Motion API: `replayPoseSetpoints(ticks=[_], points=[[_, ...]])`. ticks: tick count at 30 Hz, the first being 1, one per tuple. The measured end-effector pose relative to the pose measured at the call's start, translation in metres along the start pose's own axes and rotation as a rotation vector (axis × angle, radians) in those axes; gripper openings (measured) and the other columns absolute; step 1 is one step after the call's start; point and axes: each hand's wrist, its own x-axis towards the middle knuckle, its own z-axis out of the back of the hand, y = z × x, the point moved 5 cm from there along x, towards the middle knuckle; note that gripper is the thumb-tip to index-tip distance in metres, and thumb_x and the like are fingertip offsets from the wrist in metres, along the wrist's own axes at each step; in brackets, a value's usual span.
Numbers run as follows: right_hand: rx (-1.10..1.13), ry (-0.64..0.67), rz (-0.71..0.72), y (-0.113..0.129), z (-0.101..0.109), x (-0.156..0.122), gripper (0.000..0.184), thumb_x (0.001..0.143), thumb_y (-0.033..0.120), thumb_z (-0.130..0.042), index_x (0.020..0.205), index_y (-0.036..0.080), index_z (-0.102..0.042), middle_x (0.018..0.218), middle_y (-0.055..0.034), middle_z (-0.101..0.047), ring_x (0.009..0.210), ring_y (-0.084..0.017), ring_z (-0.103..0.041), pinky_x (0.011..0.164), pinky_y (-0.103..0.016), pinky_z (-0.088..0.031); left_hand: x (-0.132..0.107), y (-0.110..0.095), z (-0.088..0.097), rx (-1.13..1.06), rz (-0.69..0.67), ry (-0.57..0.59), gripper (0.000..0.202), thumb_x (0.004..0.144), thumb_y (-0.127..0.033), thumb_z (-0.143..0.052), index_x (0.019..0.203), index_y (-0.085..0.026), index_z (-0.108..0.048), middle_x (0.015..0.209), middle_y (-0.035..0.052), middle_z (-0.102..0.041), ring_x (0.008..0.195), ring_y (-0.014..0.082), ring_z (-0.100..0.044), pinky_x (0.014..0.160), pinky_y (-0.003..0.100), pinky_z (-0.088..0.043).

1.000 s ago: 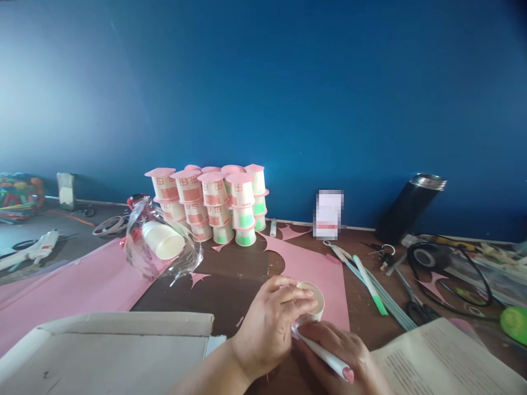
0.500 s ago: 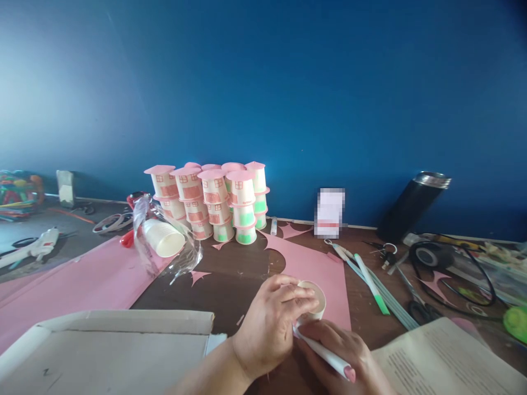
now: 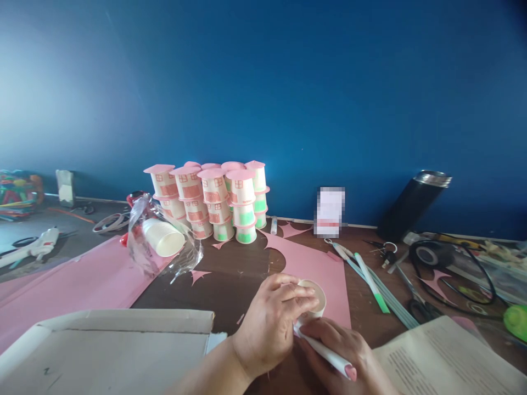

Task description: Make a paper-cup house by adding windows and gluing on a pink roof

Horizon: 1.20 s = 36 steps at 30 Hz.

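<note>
One cup (image 3: 320, 299) is grasped by the left hand (image 3: 265, 326), mouth up, near the pink sheet (image 3: 317, 260); the right hand (image 3: 343, 343), at the cup's near side, clasps a marker (image 3: 326, 353) slanting rightward toward the viewer, tip contact unclear.

Table (image 3: 230, 282), dark brown, bearing:
- back: cup towers (image 3: 214, 214), pink-roofed; flask (image 3: 411, 211), black;
- left: glue gun (image 3: 36, 251); pink sheet (image 3: 90, 274), with bag of cups (image 3: 164, 238) partly over its edge;
- front left: box (image 3: 123, 354);
- centre: scrap (image 3: 200, 276), pink; cut sheet (image 3: 315, 262), pink;
- right: keys (image 3: 387, 258); green-tipped marker (image 3: 370, 281), beside cord (image 3: 397, 309); scissors (image 3: 420, 307);
- front right: printed paper (image 3: 448, 356).
</note>
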Motion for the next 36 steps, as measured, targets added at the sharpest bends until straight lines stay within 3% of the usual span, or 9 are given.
replayPoseSetpoints(ticks=[14, 23, 36], points=[[-0.045, -0.034, -0.027, 0.013, 0.018, 0.002, 0.013, 0.090, 0.029, -0.054, 0.085, 0.025, -0.065, 0.073, -0.0002, -0.073, 0.062, -0.016, -0.070, 0.056, -0.022, -0.053, 0.000, 0.001, 0.000, 0.005, 0.007, 0.006, 0.034, 0.090, -0.008, -0.047, 0.114, -0.025, -0.064, 0.113, -0.0026, -0.072, 0.108, 0.0189, -0.058, 0.095, 0.036, -0.047], [-0.059, 0.014, -0.087, 0.003, 0.021, 0.002, 0.012, 0.089, 0.022, -0.052, 0.086, 0.025, -0.063, 0.078, 0.0009, -0.073, 0.066, -0.016, -0.068, 0.056, -0.023, -0.049, 0.000, -0.001, 0.001, 0.000, -0.001, 0.007, 0.034, 0.089, -0.009, -0.049, 0.115, -0.024, -0.064, 0.112, -0.0010, -0.072, 0.108, 0.0195, -0.058, 0.094, 0.037, -0.049], [-0.059, 0.071, -0.260, -0.009, 0.031, 0.007, 0.016, 0.086, 0.025, -0.050, 0.071, 0.024, -0.053, 0.065, 0.0034, -0.065, 0.056, -0.015, -0.058, 0.053, -0.024, -0.042, -0.003, 0.001, -0.001, -0.002, -0.007, -0.003, 0.041, 0.086, -0.001, -0.047, 0.116, -0.023, -0.064, 0.113, 0.0012, -0.072, 0.109, 0.0215, -0.058, 0.095, 0.041, -0.049]])
